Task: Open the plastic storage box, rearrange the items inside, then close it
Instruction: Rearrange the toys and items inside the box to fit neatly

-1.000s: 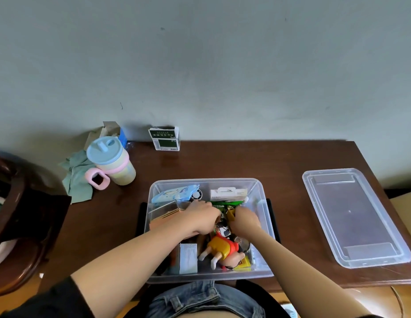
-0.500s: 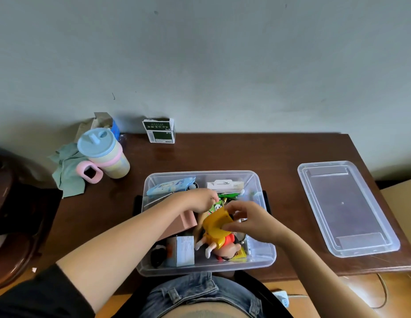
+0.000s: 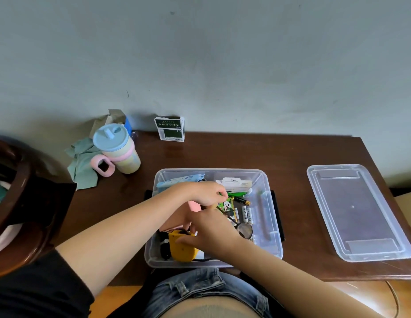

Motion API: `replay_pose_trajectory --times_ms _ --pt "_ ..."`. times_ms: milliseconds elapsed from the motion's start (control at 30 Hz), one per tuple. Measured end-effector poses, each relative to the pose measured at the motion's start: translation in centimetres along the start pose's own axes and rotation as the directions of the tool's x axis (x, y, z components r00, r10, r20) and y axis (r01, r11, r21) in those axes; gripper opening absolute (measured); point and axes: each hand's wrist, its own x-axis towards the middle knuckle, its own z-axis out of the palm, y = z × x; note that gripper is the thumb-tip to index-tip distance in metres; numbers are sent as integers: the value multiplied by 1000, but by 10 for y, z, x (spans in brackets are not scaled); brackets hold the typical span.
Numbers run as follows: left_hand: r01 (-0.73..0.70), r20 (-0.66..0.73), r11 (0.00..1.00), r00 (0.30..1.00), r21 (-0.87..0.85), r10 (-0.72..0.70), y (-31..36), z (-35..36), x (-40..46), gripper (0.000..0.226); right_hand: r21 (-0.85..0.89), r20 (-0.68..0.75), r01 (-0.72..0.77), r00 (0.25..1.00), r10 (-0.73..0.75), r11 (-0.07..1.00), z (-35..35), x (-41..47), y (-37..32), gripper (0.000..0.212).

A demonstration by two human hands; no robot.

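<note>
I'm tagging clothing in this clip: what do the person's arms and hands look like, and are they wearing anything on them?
Both forearms are bare, and so are the left hand and right hand: no gloves, watch, rings or bracelets show. A black sleeve covers the left upper arm, ending above the elbow. No sleeve shows on the right arm within the frame.

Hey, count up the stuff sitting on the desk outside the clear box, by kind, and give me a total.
Lid: 1
Sippy cup: 1
Cloth: 1
Green-and-white carton: 1
Opened carton behind the cup: 1
Total: 5
</note>
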Motion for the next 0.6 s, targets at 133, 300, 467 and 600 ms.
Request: replay_pose_trajectory --times_ms 133,300,467,600 --pt "-13 -12 1000 1000 22 14 1 2 1 35 78 105 30 994 -38 997 -7 -16 13 47" --pt "-21 -8 999 1000 40 21 -3 5 7 26 183 143 -121 985 95 976 -27 -27 34 14" --pt "46 -2 986 999 162 -46 -1 12 15 36 -268 149 -428 867 476 863 -48 -23 90 23" --pt "71 23 946 996 316 -83 2 24 23 42 -496 314 -396 748 585 773 -32 -10 98 16"
